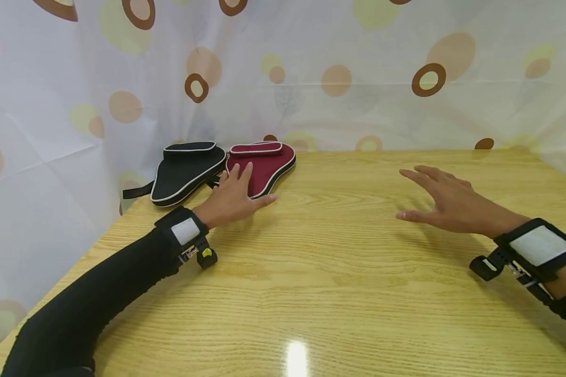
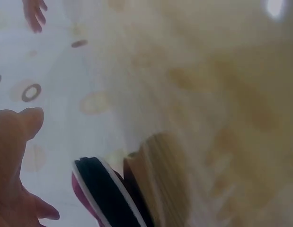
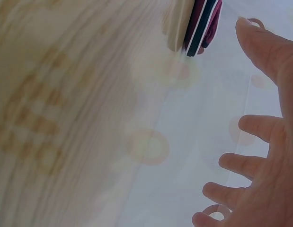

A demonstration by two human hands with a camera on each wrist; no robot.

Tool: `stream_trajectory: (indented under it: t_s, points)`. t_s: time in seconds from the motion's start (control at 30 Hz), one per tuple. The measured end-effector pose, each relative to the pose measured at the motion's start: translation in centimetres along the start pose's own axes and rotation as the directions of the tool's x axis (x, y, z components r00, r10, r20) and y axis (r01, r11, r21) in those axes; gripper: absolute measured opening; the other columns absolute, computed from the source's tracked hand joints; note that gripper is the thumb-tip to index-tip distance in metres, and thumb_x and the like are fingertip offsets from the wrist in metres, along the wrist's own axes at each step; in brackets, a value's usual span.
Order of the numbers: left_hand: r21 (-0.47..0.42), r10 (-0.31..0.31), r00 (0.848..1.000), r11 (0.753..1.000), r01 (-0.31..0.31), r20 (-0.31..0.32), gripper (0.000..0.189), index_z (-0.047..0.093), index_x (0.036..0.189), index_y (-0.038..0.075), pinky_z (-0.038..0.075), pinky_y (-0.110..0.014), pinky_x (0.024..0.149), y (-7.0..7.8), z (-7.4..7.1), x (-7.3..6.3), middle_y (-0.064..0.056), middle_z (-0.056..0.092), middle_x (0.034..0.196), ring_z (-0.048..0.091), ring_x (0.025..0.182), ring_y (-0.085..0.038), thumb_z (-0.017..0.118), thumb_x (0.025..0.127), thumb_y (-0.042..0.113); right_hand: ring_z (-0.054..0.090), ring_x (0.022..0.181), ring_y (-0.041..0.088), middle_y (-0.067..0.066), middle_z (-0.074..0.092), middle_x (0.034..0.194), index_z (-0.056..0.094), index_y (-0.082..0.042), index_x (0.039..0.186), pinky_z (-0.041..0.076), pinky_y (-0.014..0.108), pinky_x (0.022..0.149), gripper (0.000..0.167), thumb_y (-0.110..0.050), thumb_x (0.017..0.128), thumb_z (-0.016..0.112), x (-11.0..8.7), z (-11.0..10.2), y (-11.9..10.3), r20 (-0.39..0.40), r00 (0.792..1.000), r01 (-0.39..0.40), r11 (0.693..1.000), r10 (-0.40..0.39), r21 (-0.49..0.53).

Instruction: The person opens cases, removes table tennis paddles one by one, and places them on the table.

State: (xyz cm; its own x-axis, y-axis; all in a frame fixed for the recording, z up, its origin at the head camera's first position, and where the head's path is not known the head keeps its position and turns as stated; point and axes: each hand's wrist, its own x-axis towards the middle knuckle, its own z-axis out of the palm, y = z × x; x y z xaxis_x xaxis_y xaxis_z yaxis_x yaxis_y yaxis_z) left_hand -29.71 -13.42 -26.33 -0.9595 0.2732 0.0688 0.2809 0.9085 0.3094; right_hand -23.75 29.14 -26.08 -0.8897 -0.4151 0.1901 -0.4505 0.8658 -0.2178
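A red table tennis bat case (image 1: 264, 170) with white piping and a black side lies at the back left of the table, its pocket toward the far edge. Beside it on the left is a matching black bat case (image 1: 186, 170) with a black strap. My left hand (image 1: 233, 196), fingers spread, overlaps the near left part of the red case in the head view. In the left wrist view the red case's edge (image 2: 108, 194) shows beside that hand. Far to the right, my right hand (image 1: 453, 201) hovers over the wood with straight fingers and holds nothing.
The wooden table (image 1: 311, 272) runs up to a hanging curtain (image 1: 358, 115) printed with circles, which closes off the back and sides. Both wrists carry black straps with small cameras (image 1: 206, 257). A light glare shows on the table's near part.
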Motion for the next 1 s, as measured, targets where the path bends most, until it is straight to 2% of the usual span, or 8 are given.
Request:
stream_trajectory:
  t_s: [0.3, 0.4, 0.47, 0.63, 0.9, 1.0]
  points:
    - [0.020, -0.060, 0.998, 0.998, 0.060, 0.019, 0.096, 0.013, 0.162, 0.007, 0.018, -0.067, 0.115, -0.4, 0.2, 4.8, -0.030, 0.004, 0.164, 0.002, 0.147, -0.058, 0.048, 0.095, 0.066, 0.021, 0.142, 0.058, 0.030, 0.019, 0.161, 0.027, -0.009, 0.159, 0.018, 0.080, 0.098, 0.090, -0.045, 0.091, 0.073, 0.9, -0.1, -0.3, 0.024, 1.000, -0.018, 1.000, 0.017, 0.022]
    - [0.014, -0.103, 0.994, 0.995, 0.103, 0.038, 0.094, 0.014, 0.163, 0.009, 0.021, -0.067, 0.115, -0.5, -0.1, 6.0, -0.030, 0.006, 0.164, 0.006, 0.148, -0.056, 0.046, 0.096, 0.066, 0.020, 0.142, 0.057, 0.030, 0.019, 0.161, 0.026, -0.009, 0.159, 0.018, 0.080, 0.098, 0.091, -0.046, 0.091, 0.073, 1.2, -0.2, -0.5, 0.027, 0.999, -0.023, 1.000, 0.022, 0.020]
    - [0.013, -0.127, 0.989, 0.992, 0.127, 0.074, 0.092, 0.014, 0.162, 0.009, 0.021, -0.064, 0.116, -0.5, -0.2, 6.5, -0.027, 0.011, 0.165, 0.008, 0.150, -0.052, 0.045, 0.097, 0.065, 0.020, 0.143, 0.057, 0.030, 0.018, 0.161, 0.026, -0.009, 0.160, 0.018, 0.079, 0.099, 0.091, -0.047, 0.091, 0.072, 1.4, -0.3, -0.5, 0.031, 0.999, -0.028, 0.999, 0.028, 0.023]
    - [0.008, -0.148, 0.974, 0.989, 0.148, 0.171, 0.089, 0.012, 0.163, 0.009, 0.015, -0.058, 0.120, -0.3, -0.5, 7.2, -0.020, 0.018, 0.166, 0.004, 0.154, -0.040, 0.043, 0.098, 0.063, 0.019, 0.143, 0.057, 0.031, 0.018, 0.161, 0.025, -0.008, 0.160, 0.015, 0.079, 0.102, 0.093, -0.049, 0.091, 0.072, 2.0, -0.4, -0.6, 0.040, 0.999, -0.035, 0.999, 0.034, 0.030]
    - [0.010, -0.114, 0.977, 0.993, 0.114, 0.182, 0.086, 0.016, 0.162, 0.008, 0.017, -0.057, 0.120, -0.1, -0.4, 7.5, -0.019, 0.021, 0.165, 0.004, 0.153, -0.040, 0.043, 0.099, 0.059, 0.019, 0.143, 0.057, 0.031, 0.018, 0.161, 0.025, -0.008, 0.160, 0.016, 0.079, 0.101, 0.093, -0.050, 0.091, 0.071, 2.6, 0.0, -0.7, 0.040, 0.999, -0.034, 0.999, 0.033, 0.022]
    - [0.010, -0.121, 0.974, 0.993, 0.121, 0.193, 0.086, 0.016, 0.162, 0.008, 0.016, -0.056, 0.120, 0.0, -0.3, 7.5, -0.018, 0.021, 0.165, 0.003, 0.153, -0.040, 0.044, 0.099, 0.059, 0.019, 0.143, 0.057, 0.030, 0.019, 0.161, 0.026, -0.008, 0.160, 0.017, 0.079, 0.100, 0.092, -0.050, 0.091, 0.071, 2.8, 0.2, -1.0, 0.042, 0.999, -0.021, 0.999, 0.020, 0.026]
